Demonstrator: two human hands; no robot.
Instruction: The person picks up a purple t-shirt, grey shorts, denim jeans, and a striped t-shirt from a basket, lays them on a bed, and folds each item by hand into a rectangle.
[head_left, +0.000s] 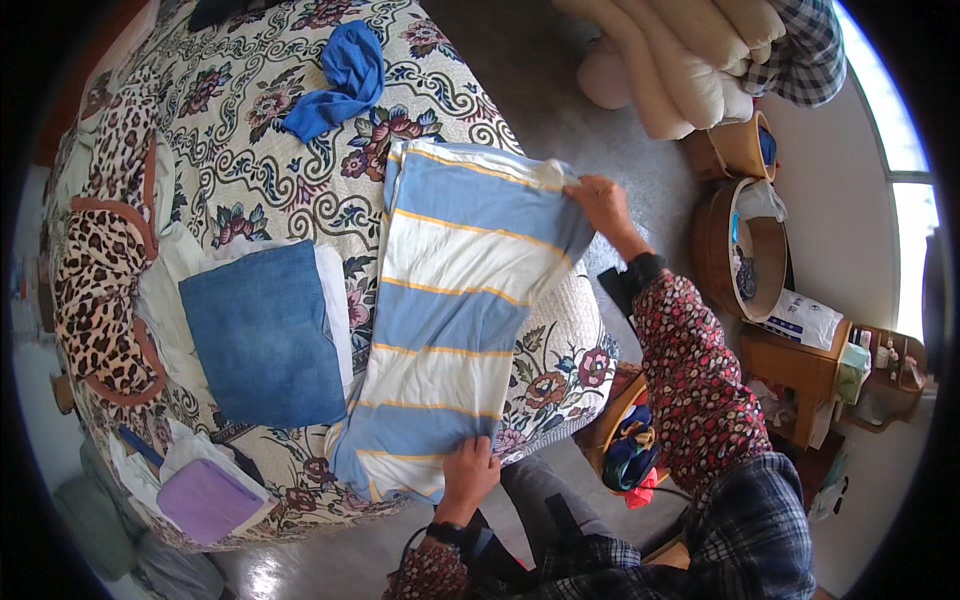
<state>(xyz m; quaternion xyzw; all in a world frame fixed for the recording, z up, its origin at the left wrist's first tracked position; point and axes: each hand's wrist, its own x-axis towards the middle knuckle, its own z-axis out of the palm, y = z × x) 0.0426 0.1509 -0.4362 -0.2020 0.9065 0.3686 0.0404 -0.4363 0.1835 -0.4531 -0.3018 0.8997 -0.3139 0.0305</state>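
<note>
A striped blue, white and yellow shirt or similar cloth garment (446, 315) lies lengthwise over the edge of a bed with a floral bedspread (555, 337). My right hand (602, 206) pinches its far right corner, lifted a little off the bed. At the near end, my left hand (472, 469) grips the garment's edge, its fingertips on the fabric. Left of the garment is a folded blue denim piece (262, 337) on white cloth. Beyond lies a crumpled blue cloth (345, 79).
A leopard-print garment (105, 300) and a folded purple cloth (210, 499) lie on the bed's left side. Across the floor are a round wooden tub (705, 251), a bucket (739, 150) and a wooden cabinet (787, 360). A basket of clothes (630, 450) stands by the bed's near corner.
</note>
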